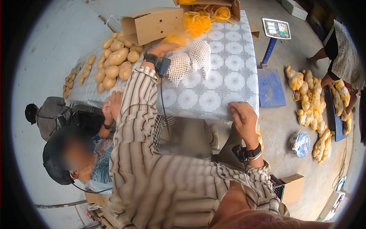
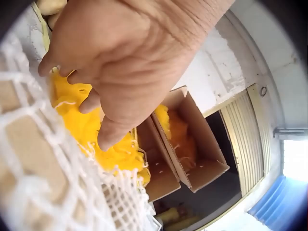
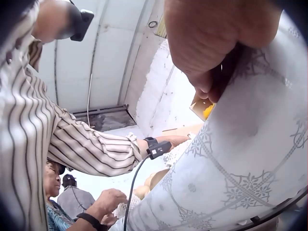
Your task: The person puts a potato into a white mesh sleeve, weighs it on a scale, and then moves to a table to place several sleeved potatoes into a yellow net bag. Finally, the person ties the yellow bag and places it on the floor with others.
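Observation:
My left hand (image 1: 162, 49) reaches across the table, holding bright yellow netting (image 2: 79, 113) in its bent fingers; the yellow blurs beside it in the head view. Close to that wrist lie two white net bags; the nearer bag (image 1: 179, 69) has tan, potato-like contents showing through the mesh, and the second bag (image 1: 201, 57) lies to its right. More yellow netting spills from an open carton (image 1: 234, 8) at the table's far end. My right hand (image 1: 244, 117) rests on the patterned tablecloth (image 1: 225, 82) at the near edge, fingers loosely bent, holding nothing.
A pile of potatoes (image 1: 110, 63) lies left, beside another carton (image 1: 152, 28). A person in a cap (image 1: 57, 149) sits close at my left. Beyond the right edge stand a scale (image 1: 272, 87) and filled yellow net bags (image 1: 310, 95) on the floor, with another person there.

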{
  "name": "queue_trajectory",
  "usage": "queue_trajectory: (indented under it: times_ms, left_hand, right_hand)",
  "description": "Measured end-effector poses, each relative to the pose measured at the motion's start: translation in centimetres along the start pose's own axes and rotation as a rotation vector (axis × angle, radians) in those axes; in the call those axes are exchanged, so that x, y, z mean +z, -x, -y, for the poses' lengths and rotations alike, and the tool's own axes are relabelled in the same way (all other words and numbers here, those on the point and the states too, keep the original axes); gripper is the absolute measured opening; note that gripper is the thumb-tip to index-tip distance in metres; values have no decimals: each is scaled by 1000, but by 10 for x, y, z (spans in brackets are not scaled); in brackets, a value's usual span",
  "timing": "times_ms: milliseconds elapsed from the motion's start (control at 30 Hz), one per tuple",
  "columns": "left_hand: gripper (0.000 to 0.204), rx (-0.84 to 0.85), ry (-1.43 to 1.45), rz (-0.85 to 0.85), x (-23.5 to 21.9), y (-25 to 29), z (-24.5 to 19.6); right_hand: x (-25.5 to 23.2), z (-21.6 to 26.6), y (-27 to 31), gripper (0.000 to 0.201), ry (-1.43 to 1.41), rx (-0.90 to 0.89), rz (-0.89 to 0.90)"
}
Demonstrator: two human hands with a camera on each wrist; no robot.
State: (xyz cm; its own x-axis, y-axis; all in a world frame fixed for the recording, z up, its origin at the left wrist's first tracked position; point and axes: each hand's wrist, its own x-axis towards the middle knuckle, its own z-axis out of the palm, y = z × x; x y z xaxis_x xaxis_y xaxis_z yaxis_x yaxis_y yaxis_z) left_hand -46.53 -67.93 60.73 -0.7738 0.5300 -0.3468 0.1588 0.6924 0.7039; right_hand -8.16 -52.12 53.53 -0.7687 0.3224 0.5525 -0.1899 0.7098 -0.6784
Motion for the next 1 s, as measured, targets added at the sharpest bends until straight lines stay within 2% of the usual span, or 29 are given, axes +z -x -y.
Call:
queue_trajectory:
  times_ms: [67, 100, 167, 200, 267, 300, 367, 400, 467, 500, 567, 600, 633, 667, 733, 767, 833, 900, 967, 1000]
  left_hand:
    - [46, 142, 249, -3, -8, -14, 18]
    - [46, 132, 250, -3, -11, -19, 19]
    - [33, 139, 339, -272, -18, -14, 9]
    - [33, 136, 340, -274, -18, 0, 1]
    - [24, 465, 710, -387, -13, 38, -22]
    - [24, 467, 715, -381, -7, 57, -29]
    - [13, 654, 979, -315, 9, 95, -35]
    - [13, 654, 985, -311, 26, 113, -33]
    - [10, 725, 1225, -77, 70, 147, -34]
    - [10, 687, 1315, -12, 96, 159, -33]
    - [10, 615, 1423, 75, 144, 177, -23]
    - [11, 550, 1491, 184, 164, 184, -16]
    - [11, 484, 1557, 293, 180, 188, -6]
    - [11, 467, 1572, 312, 193, 188, 5]
    - [14, 402, 1527, 383, 215, 189, 18]
    - [14, 394, 1542, 393, 224, 189, 24]
    - [14, 361, 1481, 307, 232, 197, 24]
    - [14, 364, 1471, 303, 237, 199, 31]
    - [14, 365, 1459, 294, 240, 202, 38]
    - [13, 364, 1435, 300, 240, 202, 40]
  right_hand:
    - [0, 2, -2, 18, 16, -6, -8]
    - [1, 3, -2, 18, 10, -2, 0]
    - [1, 3, -2, 17, 16, 5, 0]
    - [2, 2, -1, 17, 14, 5, 2]
    - [1, -1, 1, 20, 4, 25, 24]
    - [1, 0, 1, 20, 10, 27, 23]
    - [0, 2, 1, 19, 2, 60, 39]
    - [1, 1, 2, 19, 8, 62, 40]
    - [5, -2, 5, 18, -31, 115, 10]
    - [4, 0, 4, 18, -20, 130, 14]
    - [1, 8, 1, 21, -282, 265, -18]
    - [0, 8, 1, 21, -265, 290, -16]
    - [-1, 8, 2, 25, -455, 397, 0]
    - [-2, 8, 5, 30, -646, 499, 9]
    - [-2, 13, 14, 36, -715, 557, 50]
    - [-2, 14, 18, 42, -807, 596, 97]
    - [4, 14, 29, 44, -842, 685, 144]
    - [14, 21, 36, 42, -858, 657, 100]
    - [19, 20, 41, 39, -824, 706, 110]
    - [22, 16, 43, 37, -766, 713, 47]
